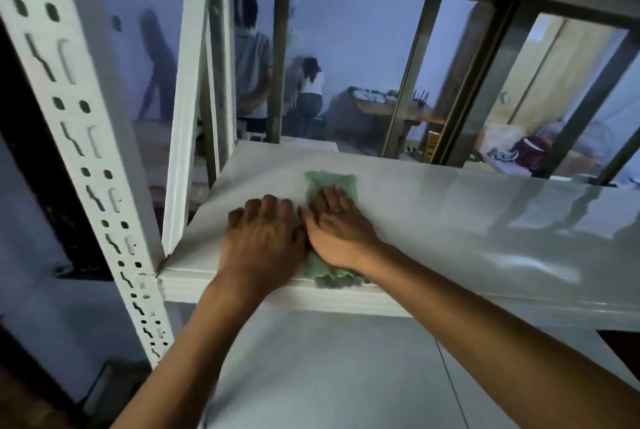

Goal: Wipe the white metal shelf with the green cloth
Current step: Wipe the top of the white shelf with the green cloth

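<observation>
The right hand (337,228) lies flat with straight fingers on the green cloth (330,183), pressing it onto the white metal shelf (450,207); the cloth shows beyond the fingertips toward 12 o'clock and again under the wrist at 6 o'clock, where a bunched end hangs over the shelf's front lip. Just beside it at 9 o'clock, the left hand (263,234) rests palm down on bare shelf with its fingers bent at the knuckles, gripping nothing, its thumb side touching the right hand. The likeliest slip, as I judge it, is that overhanging end: a stroke back toward 6 o'clock could drag the cloth off the edge, since only flat pressure holds it. A stroke toward 9 o'clock could bump the left hand or run the fingers into the slotted upright (86,138) at the shelf's corner. Most of the glossy surface toward 3 o'clock looks yet to be reached. No container stands on the shelf; the lower shelf (329,369) beneath also shows none.
</observation>
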